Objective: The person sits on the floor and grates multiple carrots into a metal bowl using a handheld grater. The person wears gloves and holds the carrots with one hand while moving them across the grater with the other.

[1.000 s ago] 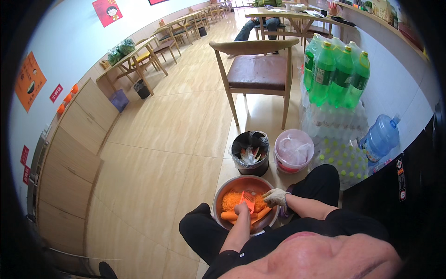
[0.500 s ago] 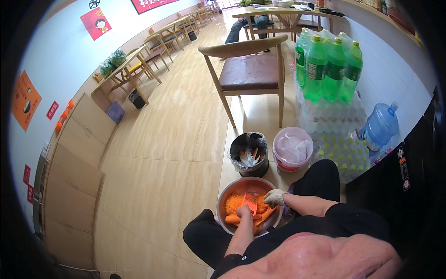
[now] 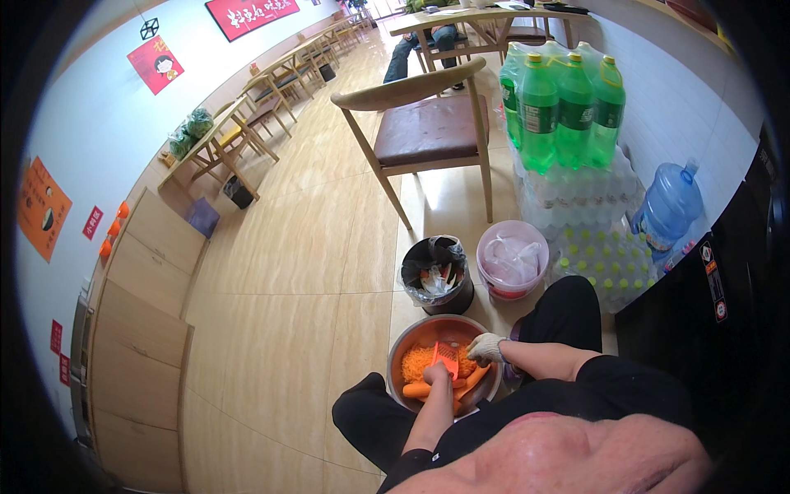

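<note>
A wide metal bowl (image 3: 398, 342) sits between my legs, with shredded carrot (image 3: 416, 362) heaped in it and whole carrots (image 3: 416, 389) along its near side. My bare left hand (image 3: 437, 375) is closed round the near end of an orange grater (image 3: 445, 357), which slants over the shreds. On my right hand (image 3: 487, 348) is a white knit glove. Its fingers are bent together at the right of the grater, above the shreds; what they pinch, if anything, is too small to make out.
Just beyond the bowl stand a lined black bin (image 3: 436, 305) with scraps and a pink bucket (image 3: 512, 290) holding a plastic bag. Behind them is a wooden chair (image 3: 428, 136). To the right are packed bottles (image 3: 555, 115) and a blue water jug (image 3: 668, 206).
The whole view has shifted slightly as my head moved. Both hands stay over the bowl, the left one still on the grater, with little visible movement.
</note>
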`<act>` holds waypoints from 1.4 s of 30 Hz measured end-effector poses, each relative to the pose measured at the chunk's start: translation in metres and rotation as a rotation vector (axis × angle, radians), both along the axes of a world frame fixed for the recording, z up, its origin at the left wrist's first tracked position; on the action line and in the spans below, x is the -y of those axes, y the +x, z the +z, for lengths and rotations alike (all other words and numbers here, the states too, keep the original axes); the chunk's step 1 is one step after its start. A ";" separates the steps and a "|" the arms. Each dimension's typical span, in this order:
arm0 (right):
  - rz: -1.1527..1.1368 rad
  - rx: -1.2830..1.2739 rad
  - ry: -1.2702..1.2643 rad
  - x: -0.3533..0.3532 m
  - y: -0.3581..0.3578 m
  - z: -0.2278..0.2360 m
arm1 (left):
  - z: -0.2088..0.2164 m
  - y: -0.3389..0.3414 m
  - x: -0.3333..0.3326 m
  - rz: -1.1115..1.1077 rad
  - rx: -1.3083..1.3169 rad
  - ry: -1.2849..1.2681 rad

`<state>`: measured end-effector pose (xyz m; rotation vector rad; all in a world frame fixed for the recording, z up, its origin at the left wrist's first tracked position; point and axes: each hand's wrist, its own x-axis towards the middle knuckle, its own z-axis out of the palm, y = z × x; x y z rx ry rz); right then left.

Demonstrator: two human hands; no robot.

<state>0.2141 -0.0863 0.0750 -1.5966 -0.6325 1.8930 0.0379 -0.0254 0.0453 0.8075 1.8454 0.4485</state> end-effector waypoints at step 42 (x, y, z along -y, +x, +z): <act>0.281 0.352 -0.001 0.004 -0.004 0.012 | 0.005 0.009 0.006 -0.105 -0.042 0.067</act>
